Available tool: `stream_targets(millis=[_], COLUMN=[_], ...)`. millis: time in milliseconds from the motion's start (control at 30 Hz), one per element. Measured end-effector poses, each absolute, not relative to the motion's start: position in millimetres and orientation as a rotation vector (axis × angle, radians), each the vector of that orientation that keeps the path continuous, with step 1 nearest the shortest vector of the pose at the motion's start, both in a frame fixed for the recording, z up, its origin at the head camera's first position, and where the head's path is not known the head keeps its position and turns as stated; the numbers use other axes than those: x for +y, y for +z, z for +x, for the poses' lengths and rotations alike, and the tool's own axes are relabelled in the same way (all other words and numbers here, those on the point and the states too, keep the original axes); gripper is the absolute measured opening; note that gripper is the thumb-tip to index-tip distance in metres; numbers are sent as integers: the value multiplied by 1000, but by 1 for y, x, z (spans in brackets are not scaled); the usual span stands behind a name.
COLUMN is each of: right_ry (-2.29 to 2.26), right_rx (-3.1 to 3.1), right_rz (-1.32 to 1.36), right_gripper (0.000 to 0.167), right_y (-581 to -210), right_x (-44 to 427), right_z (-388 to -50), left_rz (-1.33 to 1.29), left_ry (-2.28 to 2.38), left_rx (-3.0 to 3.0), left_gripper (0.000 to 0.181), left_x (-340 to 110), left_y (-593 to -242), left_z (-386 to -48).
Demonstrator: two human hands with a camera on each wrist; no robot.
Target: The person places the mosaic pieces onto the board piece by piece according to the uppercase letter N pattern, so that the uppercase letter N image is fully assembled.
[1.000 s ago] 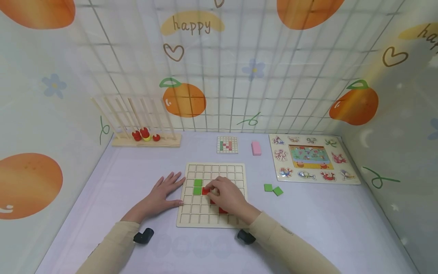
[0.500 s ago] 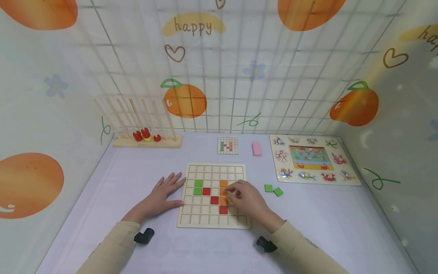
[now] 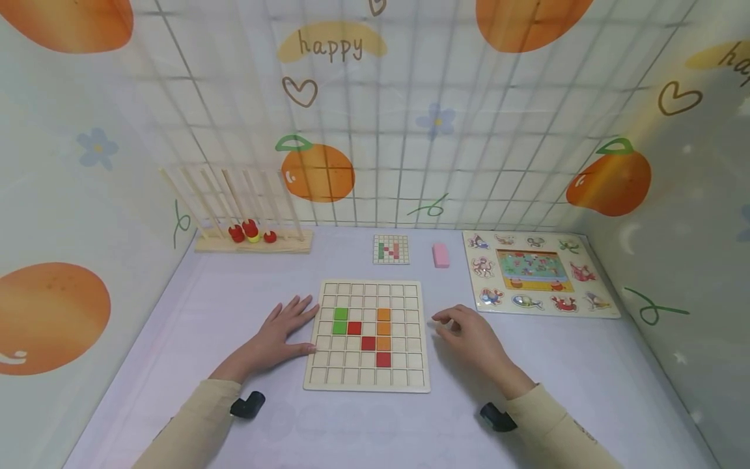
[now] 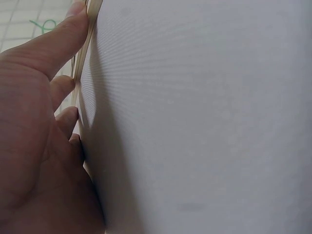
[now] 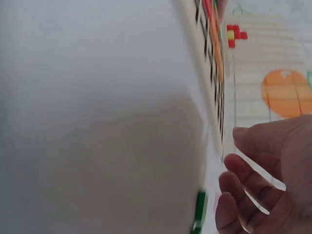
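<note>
A wooden grid board lies on the table with two green tiles, three red tiles forming a diagonal and three orange tiles in a column. At the board's left edge rests my left hand, fingers spread, thumb and fingertips against the rim. My right hand hovers just right of the board with loosely bent fingers and nothing between them. In the right wrist view, loose green tiles lie on the table below that hand; the hand hides them in the head view.
Behind the board lie a small pattern card and a pink block. A wooden peg stand with red and yellow beads is at the back left. A sea-animal puzzle board lies at the back right.
My right hand has moved right, off the tiles on the board, to above the loose green tiles. It uncovers the orange column. My left hand stays at the board's edge.
</note>
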State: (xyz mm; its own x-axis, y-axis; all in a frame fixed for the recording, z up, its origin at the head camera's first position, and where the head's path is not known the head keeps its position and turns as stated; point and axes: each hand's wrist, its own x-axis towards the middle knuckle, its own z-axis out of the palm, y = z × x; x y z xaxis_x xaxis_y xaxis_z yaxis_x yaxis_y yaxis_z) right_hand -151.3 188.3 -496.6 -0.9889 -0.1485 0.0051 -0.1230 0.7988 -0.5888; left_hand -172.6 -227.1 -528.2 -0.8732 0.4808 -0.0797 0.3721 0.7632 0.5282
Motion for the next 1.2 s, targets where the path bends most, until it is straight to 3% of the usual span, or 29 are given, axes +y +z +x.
stream_targets(millis=[533, 1200], right_ry=[-873, -871], right_rx=[2976, 2982], right_rz=[-136, -272], right_gripper=[30, 25], right_y=[-502, -505], right_x=[234, 200], right_z=[-155, -153], left_rz=[670, 659], left_ry=[759, 738], left_rx=[2755, 2747], left_gripper=[90, 91], left_x=[-229, -229], left_y=[-531, -529], left_z=[-173, -173])
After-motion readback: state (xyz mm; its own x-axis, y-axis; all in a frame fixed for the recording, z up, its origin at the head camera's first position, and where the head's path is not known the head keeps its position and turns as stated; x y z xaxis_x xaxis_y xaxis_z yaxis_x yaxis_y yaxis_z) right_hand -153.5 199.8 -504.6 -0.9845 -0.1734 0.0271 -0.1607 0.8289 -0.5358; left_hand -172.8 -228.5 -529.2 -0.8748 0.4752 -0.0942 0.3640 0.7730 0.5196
